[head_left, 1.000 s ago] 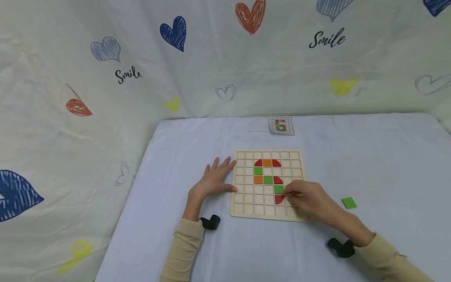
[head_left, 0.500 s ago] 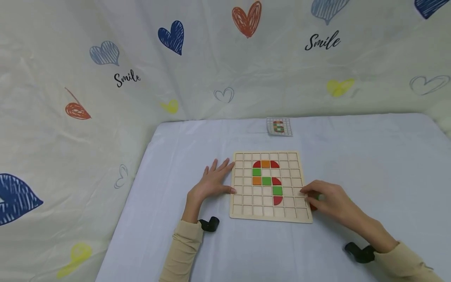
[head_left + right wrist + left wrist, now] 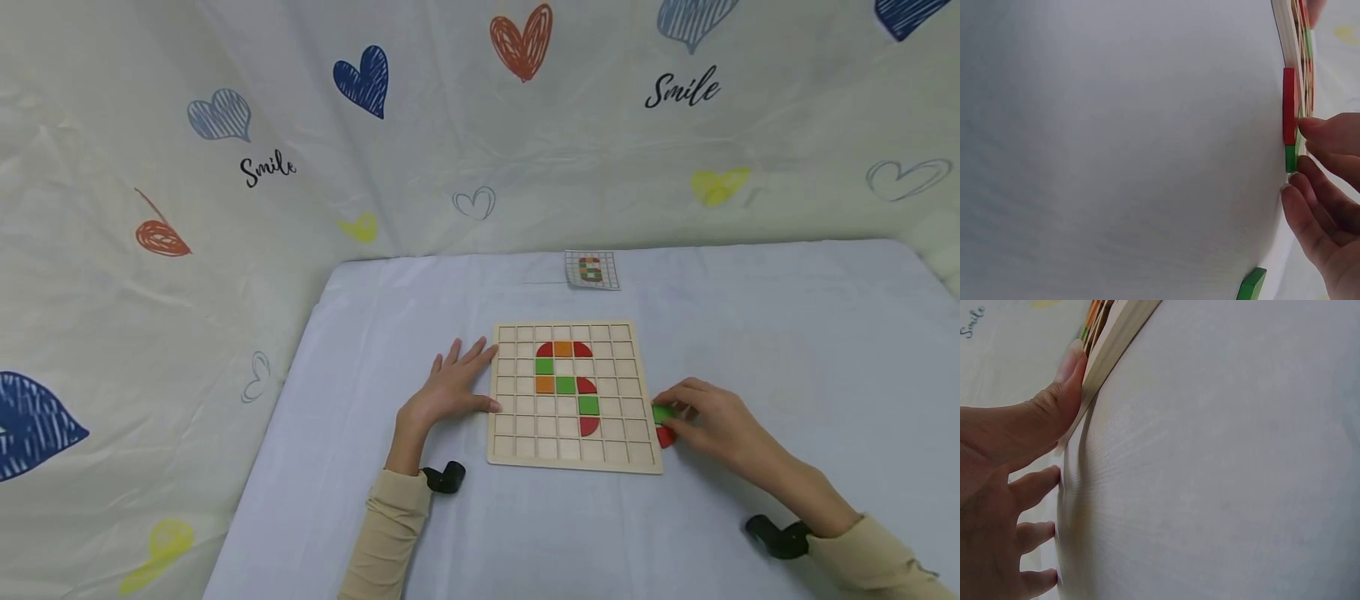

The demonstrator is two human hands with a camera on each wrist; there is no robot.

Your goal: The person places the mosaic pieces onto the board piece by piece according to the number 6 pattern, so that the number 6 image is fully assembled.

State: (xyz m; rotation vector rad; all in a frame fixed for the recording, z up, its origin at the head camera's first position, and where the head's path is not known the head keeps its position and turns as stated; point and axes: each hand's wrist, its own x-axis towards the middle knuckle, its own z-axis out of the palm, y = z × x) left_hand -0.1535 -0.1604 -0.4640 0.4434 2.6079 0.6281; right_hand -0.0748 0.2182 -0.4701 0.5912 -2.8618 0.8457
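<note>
A wooden grid board (image 3: 517,450) lies on the table with several red, orange and green tiles set in its cells. My left hand (image 3: 446,392) has its fingers spread, thumb and fingertips at the board's left edge. In the left wrist view the thumb (image 3: 1071,375) touches the board's side. Beyond the right edge, my right hand (image 3: 712,421) pinches a green square tile (image 3: 663,413) between thumb and fingers, close to the cloth. A red rounded tile (image 3: 665,437) lies right beside it, against the board. The right wrist view shows both, the red tile (image 3: 1289,106) standing out.
Another green tile (image 3: 1252,284) lies on the cloth near my right hand, hidden from the head view. A small pattern card (image 3: 592,270) lies at the table's back edge. A white cloth (image 3: 570,542) covers the table, and a curtain printed with hearts (image 3: 405,167) hangs behind.
My right hand has left the tiles in the grid and moved right, off the board, to the green and red tiles beside it. The left hand stays put.
</note>
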